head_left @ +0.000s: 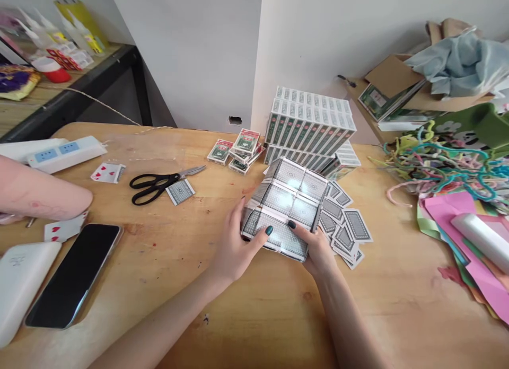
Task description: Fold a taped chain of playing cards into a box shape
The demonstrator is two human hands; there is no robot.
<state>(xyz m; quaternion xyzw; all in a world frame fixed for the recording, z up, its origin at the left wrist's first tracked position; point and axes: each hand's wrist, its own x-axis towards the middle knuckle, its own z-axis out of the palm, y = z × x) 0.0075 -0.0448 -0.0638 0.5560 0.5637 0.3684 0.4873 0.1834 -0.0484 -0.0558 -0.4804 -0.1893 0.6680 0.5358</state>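
Between my two hands is a box-like block covered in patterned playing-card backs (pixel 287 198), with shiny clear strips that look like tape. It is tilted above the table. My left hand (pixel 237 249) grips its left side and near corner, thumb on top. On the near right corner, my right hand (pixel 317 248) holds it the same way; the fingers beneath are hidden. Loose playing cards (pixel 342 226) lie face down in a spread just right of the block. Behind it stands a tall stack of boxed card decks (pixel 312 120), with a few red-topped decks (pixel 245 142) to its left.
Black-handled scissors (pixel 153 184) lie partly over a card (pixel 182 192). Another person's forearm (pixel 40 191) reaches in at left, near a phone (pixel 75 276) and a power strip (pixel 68 152). Tangled yarn (pixel 449 162) and coloured paper (pixel 449 212) occupy the right side.
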